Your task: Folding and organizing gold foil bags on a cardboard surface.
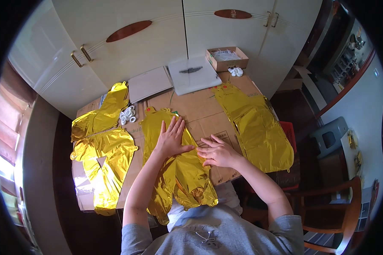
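**Gold foil (175, 169) beneath the left grip (171, 140)**

The foil's long axis runs from beyond the fingertips back toward the body. The left grip lies flat, fingers apart; the right grip (219, 153) sits at the foil's right edge, but I cannot tell whether it pinches.

Left hand (171, 141) plus right hand (221, 154): two in all. Gold foils (259, 131): four spreads, layers within each impossible to count. White rings (132, 119): several, overlapping, exact number unclear. White bundle (235, 72): one. Box (232, 65): one; strips (225, 55) inside too tangled to count. White slab (195, 83): one. Grey board (149, 85): at least one. Brass handles (86, 53): four. Oval plaques (129, 31): two. Wooden chair (352, 208): one. Grey stool (335, 124): one.
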